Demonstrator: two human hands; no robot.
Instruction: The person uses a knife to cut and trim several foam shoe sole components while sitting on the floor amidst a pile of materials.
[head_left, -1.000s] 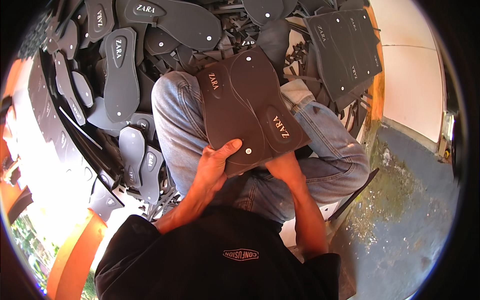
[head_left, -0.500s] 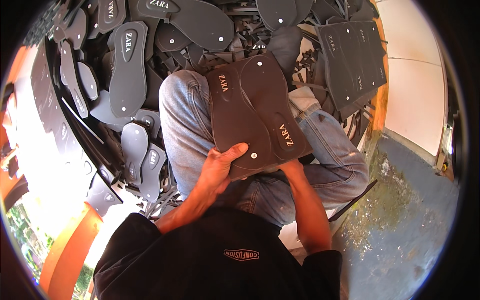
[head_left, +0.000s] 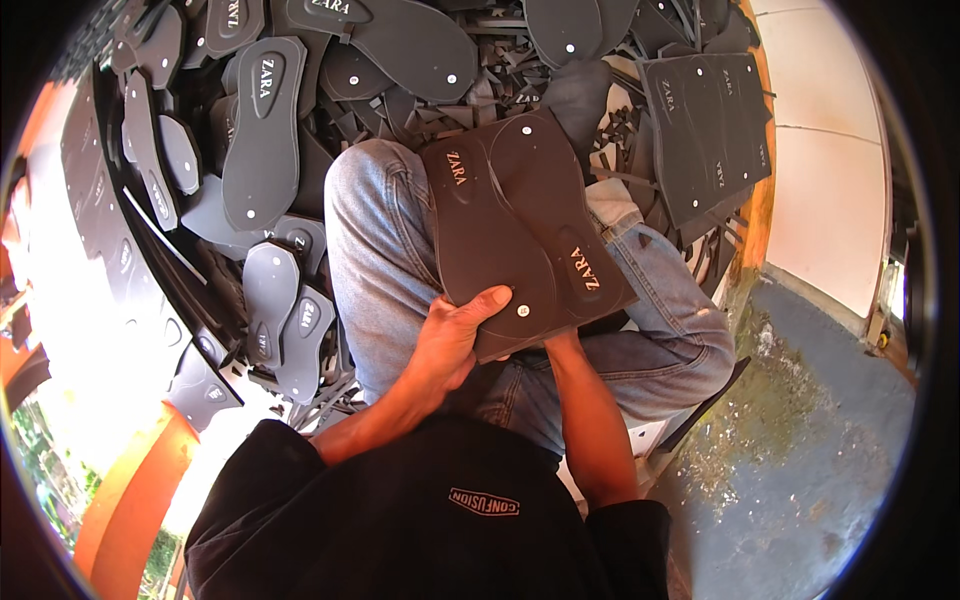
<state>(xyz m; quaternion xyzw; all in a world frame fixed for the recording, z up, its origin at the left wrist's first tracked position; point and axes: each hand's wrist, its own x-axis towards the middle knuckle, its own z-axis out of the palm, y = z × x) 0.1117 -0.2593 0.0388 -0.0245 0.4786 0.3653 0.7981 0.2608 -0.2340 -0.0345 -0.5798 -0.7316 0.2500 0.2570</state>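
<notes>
A dark brown-black foam sheet (head_left: 500,220) lies tilted over my lap. Two sandal sole outlines are pressed into it head to tail, each with a raised oval pad and a small white dot. My left hand (head_left: 455,335) grips its lower left edge, thumb flat on top and fingers underneath. From below, my right hand (head_left: 563,345) reaches under the lower edge; the sheet hides its fingers and anything in them. Just past the sheet's far edge, a dark rounded thing, perhaps my foot (head_left: 577,100), rests among the scraps.
Cut black soles (head_left: 262,140) lie heaped at the left and far side. Foam offcuts (head_left: 490,85) cover the ground between them. Another uncut sheet (head_left: 705,135) rests at far right, beside an orange edge (head_left: 765,150). Grey floor (head_left: 800,420) and white tiles (head_left: 830,200) lie at right.
The sheet and my left hand have shifted slightly right in the picture. My right wrist has slid a little left and further under the sheet's lower edge.
</notes>
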